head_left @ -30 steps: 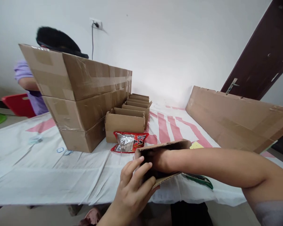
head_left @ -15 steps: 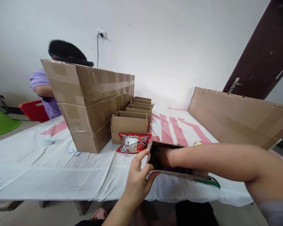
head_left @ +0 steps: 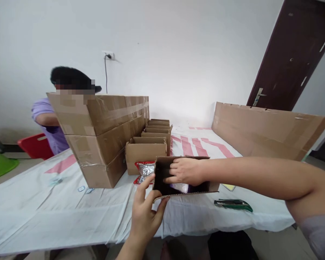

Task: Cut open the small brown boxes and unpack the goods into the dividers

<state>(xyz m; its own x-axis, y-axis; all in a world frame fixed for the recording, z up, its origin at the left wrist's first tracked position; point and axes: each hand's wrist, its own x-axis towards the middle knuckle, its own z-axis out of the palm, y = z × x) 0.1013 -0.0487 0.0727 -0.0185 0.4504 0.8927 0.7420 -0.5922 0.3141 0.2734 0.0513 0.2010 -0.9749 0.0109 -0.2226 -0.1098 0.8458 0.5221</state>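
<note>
In the head view an open cardboard box [head_left: 161, 171] is tipped with its opening towards me above the white cloth. My left hand [head_left: 146, 211] grips the box's left rim, thumb at the front edge and fingers along the side. Inside the opening is my right hand [head_left: 185, 171], fingers stretched out and slightly apart. Below it shows part of a white and purple item [head_left: 181, 187] whose kind I cannot make out. Behind the box lies a red and silver food packet [head_left: 146, 170], partly hidden by it. A green utility knife [head_left: 234, 205] lies to the right on the cloth.
Taped cartons [head_left: 100, 148] are stacked at the left. Several open boxes [head_left: 146, 155] form a row beside them. A long cardboard panel [head_left: 265, 133] stands at the right. Across the table sits a person [head_left: 52, 126]. A yellow item [head_left: 229, 187] peeks out under my right forearm.
The box and my left hand have shifted left, now covering more of the packet. My right hand has come up towards the opening. The knife is more fully visible.
</note>
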